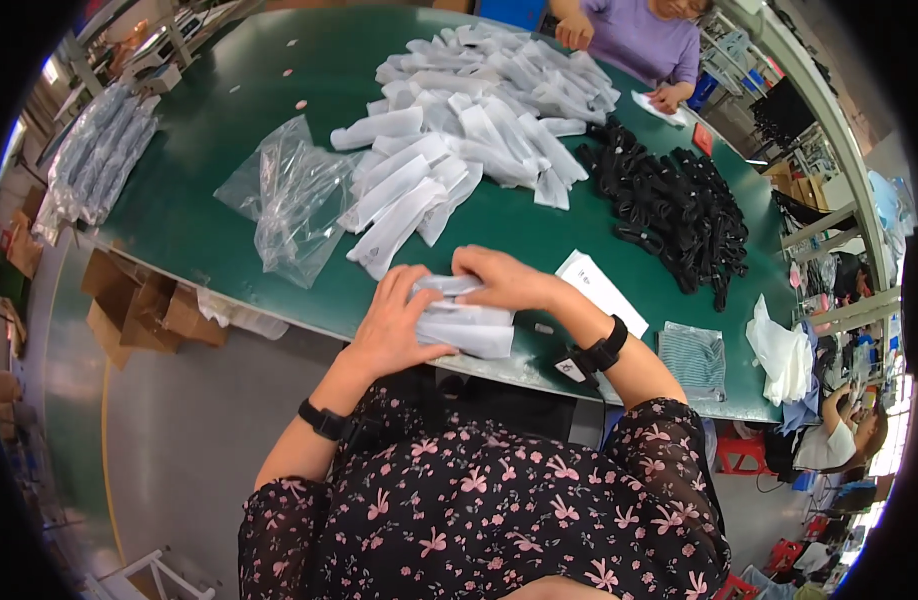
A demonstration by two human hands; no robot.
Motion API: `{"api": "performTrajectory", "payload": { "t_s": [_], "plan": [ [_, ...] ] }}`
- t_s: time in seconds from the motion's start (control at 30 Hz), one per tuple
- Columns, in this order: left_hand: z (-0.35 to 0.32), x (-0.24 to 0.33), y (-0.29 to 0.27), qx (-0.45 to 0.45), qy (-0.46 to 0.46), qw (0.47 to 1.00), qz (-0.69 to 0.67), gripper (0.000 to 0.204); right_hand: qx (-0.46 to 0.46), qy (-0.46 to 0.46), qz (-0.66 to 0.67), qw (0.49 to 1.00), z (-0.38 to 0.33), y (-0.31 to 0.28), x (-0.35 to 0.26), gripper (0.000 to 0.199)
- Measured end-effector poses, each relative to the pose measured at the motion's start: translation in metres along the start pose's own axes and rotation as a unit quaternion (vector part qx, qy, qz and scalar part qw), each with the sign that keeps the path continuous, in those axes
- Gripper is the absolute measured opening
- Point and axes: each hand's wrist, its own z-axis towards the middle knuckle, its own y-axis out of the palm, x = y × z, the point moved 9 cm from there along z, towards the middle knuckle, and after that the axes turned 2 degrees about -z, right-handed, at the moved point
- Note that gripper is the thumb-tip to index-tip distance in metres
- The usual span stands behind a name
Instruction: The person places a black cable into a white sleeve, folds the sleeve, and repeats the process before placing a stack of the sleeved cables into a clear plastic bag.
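Observation:
At the table's near edge lies a small stack of frosted white plastic packets, side by side. My left hand grips their left end, fingers curled over the top and thumb along the near side. From the far right my right hand closes over the upper packets, its fingertips bent down against them. What the packets contain cannot be made out. Just beyond my hands spreads a large heap of similar packets. A crumpled clear plastic bag rests left of that heap.
Black strap-like items are piled on the green table at right. White paper sheets lie by my right forearm, beside a striped wrapped packet. Filled clear bags sit far left. Across the table, a person in purple handles a white piece.

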Motion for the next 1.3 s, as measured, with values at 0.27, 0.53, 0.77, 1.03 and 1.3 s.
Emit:
{"api": "performTrajectory", "payload": {
  "t_s": [0.27, 0.53, 0.77, 1.03, 1.3],
  "plan": [
    [-0.001, 0.004, 0.002, -0.017, -0.015, 1.0, 0.018, 0.088, 0.216, -0.065, -0.156, 0.962, 0.055, -0.038, -0.032, 0.023],
    [0.003, 0.003, 0.002, -0.013, -0.024, 0.999, 0.026, 0.084, 0.157, -0.003, -0.166, 0.974, 0.051, -0.021, 0.009, 0.023],
    [0.017, 0.021, -0.018, 0.021, 0.003, 0.994, 0.105, 0.083, 0.12, 0.156, -0.012, 0.98, -0.017, -0.024, 0.046, 0.019],
    [0.014, -0.008, 0.011, -0.104, -0.013, 0.994, -0.007, 0.087, -0.024, 0.186, 0.023, 0.982, -0.019, -0.006, 0.053, 0.021],
    [0.019, -0.001, 0.008, -0.095, -0.021, 0.995, -0.001, 0.087, 0.068, 0.168, -0.003, 0.983, -0.018, -0.01, 0.043, 0.027]
  ]
}}
